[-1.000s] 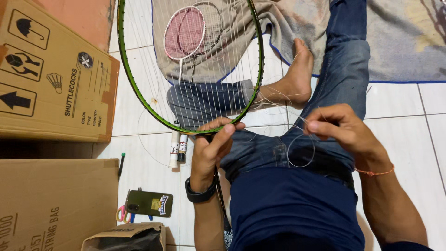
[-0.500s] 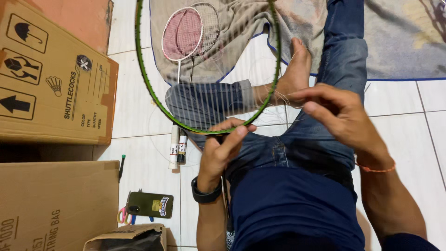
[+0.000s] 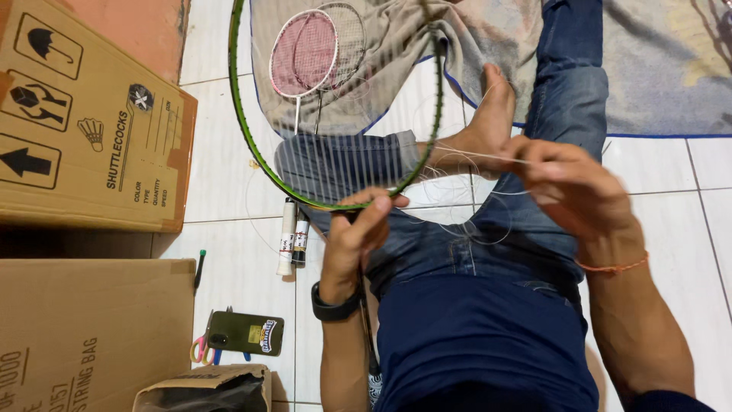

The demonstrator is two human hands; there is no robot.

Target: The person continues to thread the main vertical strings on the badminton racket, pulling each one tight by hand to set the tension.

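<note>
I sit on the floor with a green-framed badminton racket [image 3: 242, 137] in front of me, its head partly strung with vertical strings. My left hand [image 3: 358, 233], with a black watch at the wrist, grips the frame at its near rim. My right hand [image 3: 568, 187], with an orange thread band at the wrist, pinches a thin white string [image 3: 480, 156] that runs taut from the frame's right side. Loose coils of the same string lie over my jeans.
Two more rackets [image 3: 305, 57] lie on a beige cloth ahead. Cardboard boxes [image 3: 84, 122] stand at left. Two small tubes [image 3: 290, 244], a phone [image 3: 245, 333], scissors [image 3: 200, 352] and a pen lie on the white tiles. My bare foot [image 3: 488, 122] rests ahead.
The racket has shifted to the right. My right hand has risen and moved away from my lap, drawing the string taut out of the frame.
</note>
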